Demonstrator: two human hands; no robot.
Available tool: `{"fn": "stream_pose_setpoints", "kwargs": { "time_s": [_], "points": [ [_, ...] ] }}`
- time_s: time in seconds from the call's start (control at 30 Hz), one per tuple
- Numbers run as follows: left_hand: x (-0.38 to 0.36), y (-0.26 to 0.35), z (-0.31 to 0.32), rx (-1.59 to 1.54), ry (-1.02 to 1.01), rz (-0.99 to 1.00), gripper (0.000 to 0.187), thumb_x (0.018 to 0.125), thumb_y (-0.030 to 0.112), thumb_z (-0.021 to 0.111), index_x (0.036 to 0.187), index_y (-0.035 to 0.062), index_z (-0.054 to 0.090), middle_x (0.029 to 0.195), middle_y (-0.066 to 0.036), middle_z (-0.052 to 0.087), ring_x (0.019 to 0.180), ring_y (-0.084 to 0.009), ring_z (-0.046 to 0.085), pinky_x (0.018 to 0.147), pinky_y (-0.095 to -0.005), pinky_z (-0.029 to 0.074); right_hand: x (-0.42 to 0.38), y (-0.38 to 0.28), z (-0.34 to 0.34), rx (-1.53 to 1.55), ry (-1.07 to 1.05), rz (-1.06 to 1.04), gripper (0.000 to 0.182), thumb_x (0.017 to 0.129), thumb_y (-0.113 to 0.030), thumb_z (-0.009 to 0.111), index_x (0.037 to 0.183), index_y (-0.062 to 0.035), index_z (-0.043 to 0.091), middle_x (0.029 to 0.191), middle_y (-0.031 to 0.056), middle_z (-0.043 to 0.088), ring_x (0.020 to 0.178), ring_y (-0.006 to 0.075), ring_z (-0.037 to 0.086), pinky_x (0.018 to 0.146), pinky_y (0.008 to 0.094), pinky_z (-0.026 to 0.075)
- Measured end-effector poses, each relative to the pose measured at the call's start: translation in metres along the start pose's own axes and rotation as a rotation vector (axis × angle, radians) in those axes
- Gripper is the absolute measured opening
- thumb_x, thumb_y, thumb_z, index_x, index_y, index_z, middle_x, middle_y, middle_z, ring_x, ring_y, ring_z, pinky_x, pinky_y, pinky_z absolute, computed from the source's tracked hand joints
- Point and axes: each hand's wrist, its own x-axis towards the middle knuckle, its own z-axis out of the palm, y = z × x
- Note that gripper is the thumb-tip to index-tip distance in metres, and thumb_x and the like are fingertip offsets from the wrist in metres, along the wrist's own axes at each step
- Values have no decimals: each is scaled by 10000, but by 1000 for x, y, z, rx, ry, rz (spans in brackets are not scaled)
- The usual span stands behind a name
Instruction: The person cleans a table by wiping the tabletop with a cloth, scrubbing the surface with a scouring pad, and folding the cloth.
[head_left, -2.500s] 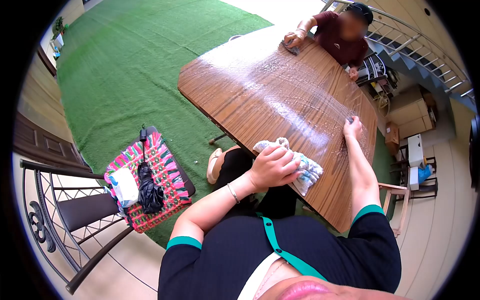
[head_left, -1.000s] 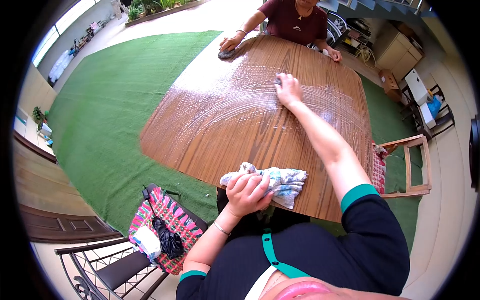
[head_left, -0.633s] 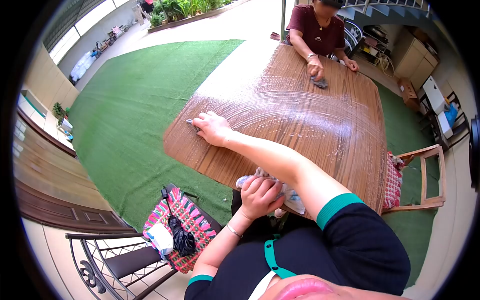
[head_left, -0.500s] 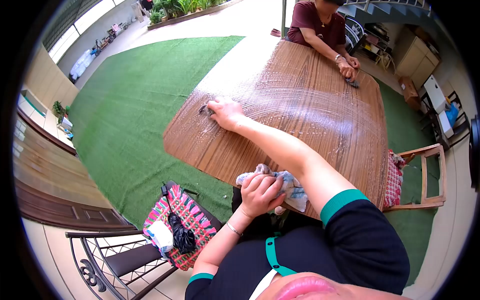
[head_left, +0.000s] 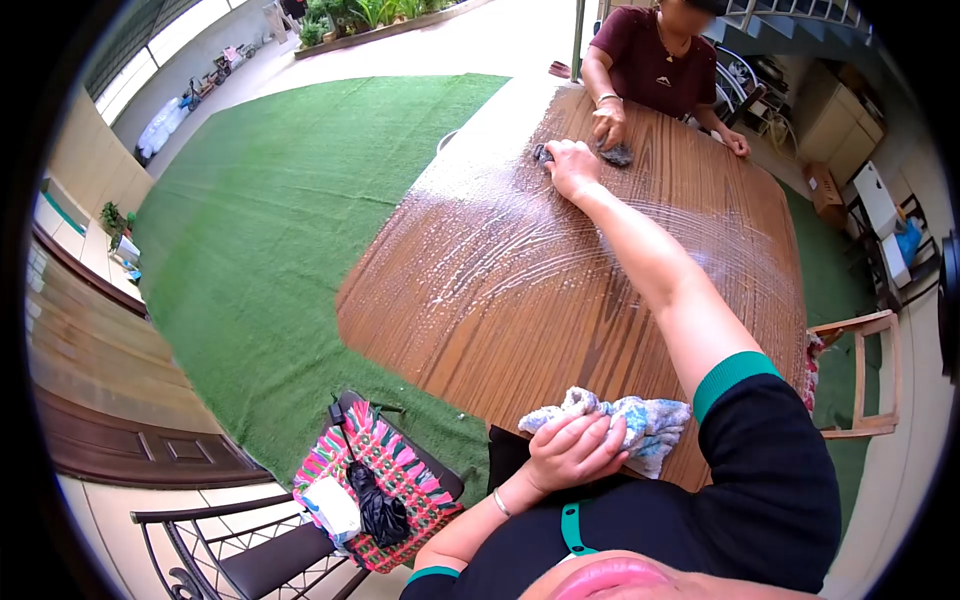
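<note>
My right hand [head_left: 574, 168] reaches far across the wet wooden table [head_left: 500, 345], closed on a dark grey scrubbing rag [head_left: 543, 156] pressed to its surface. Foamy streaks curve over the wood below it. Near the table's front edge, my left hand [head_left: 575, 450] is closed around a white and blue patterned cloth [head_left: 655, 428], which spills out on both sides of the fingers. Just right of my right hand, a co-worker's hand [head_left: 609, 122] is at another dark rag [head_left: 616, 155] on the table.
The co-worker [head_left: 660, 60] stands at the far edge, other hand on the tabletop. A chair with a colourful woven mat [head_left: 420, 500] holding a black bag [head_left: 378, 505] is at the lower left. A wooden chair frame [head_left: 875, 375] stands at the right. Green turf [head_left: 270, 230] covers the ground.
My right hand has swept the rag from the table's left side to the far end. The co-worker's rag has shifted leftward. My left hand still grips its cloth.
</note>
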Motion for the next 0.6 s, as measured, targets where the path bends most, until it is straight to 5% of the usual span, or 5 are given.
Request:
{"fn": "stream_pose_setpoints", "kwargs": {
  "time_s": [0.07,0.2,0.3,0.4,0.6],
  "points": [
    [-5,1,2,-4,-24,-11,268,914,402,616,1046,192,718,981,40,682,1006,-111,636,981,-298,437,2,-20,-25,28,-16,-54,235,882,-236,697,1106,-171,674,1074,76,669,1048,291,635,882,402,524],
    [-15,-2,8,70,4,40,258,994,395,540,1077,230,721,1008,72,680,1017,-66,618,977,-268,425,74,-32,40,159,63,-41,275,894,-249,684,1162,-191,678,1073,91,675,1040,285,644,888,403,525],
    [-18,-8,9,129,20,91,194,964,267,573,1088,236,720,1056,84,666,1033,-62,592,1009,-257,420,108,-62,59,712,-33,92,301,916,-278,658,1208,-208,672,1156,91,679,1111,286,633,923,400,515],
    [-27,-7,16,223,62,112,255,908,191,608,1132,259,708,1115,86,650,1071,-73,567,1032,-245,424,126,-104,49,277,-59,-143,320,939,-294,625,1248,-219,659,1206,79,676,1171,276,612,1007,399,476],
    [-23,-14,16,236,108,128,226,877,244,620,1072,279,729,1044,138,682,1003,-31,599,947,-229,419,113,-144,51,205,52,-418,327,948,-309,614,1264,-226,633,1199,76,681,1162,278,617,1009,400,472]
  ]
}}
